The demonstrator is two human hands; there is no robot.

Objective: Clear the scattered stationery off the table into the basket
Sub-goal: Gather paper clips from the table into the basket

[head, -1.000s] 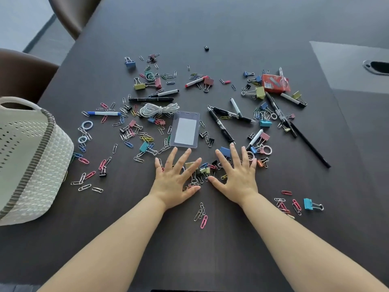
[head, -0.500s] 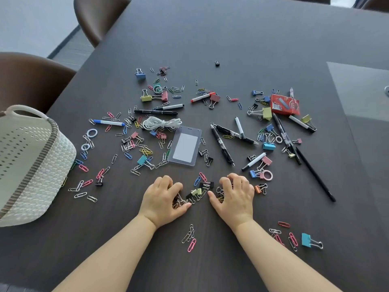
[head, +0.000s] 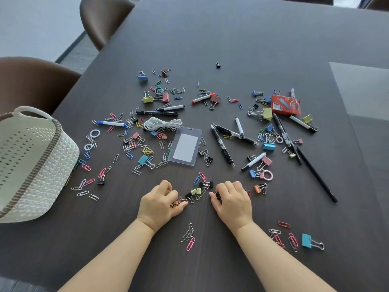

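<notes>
Paper clips, binder clips, pens and markers lie scattered over the dark table [head: 231, 39]. My left hand [head: 161, 202] is curled on the table with its fingers closed over a bunch of paper clips [head: 176, 202]. My right hand [head: 232, 200] is curled the same way over more clips at its fingertips. Between the two hands lies a small pile of black and yellow-green binder clips [head: 199, 190]. A clear badge holder [head: 185, 146] lies just beyond them. The white woven basket [head: 45, 171] stands at the left table edge, well apart from both hands.
A coiled white cord [head: 162, 123], a red box [head: 285, 104] and a long black pen [head: 315, 174] lie among the clutter. Loose clips [head: 189, 236] sit between my forearms, and a blue binder clip [head: 307, 241] lies near right. Brown chairs [head: 31, 81] stand left of the table.
Both hands went from flat with spread fingers to curled, raking clips together toward me. The view has tilted up a little.
</notes>
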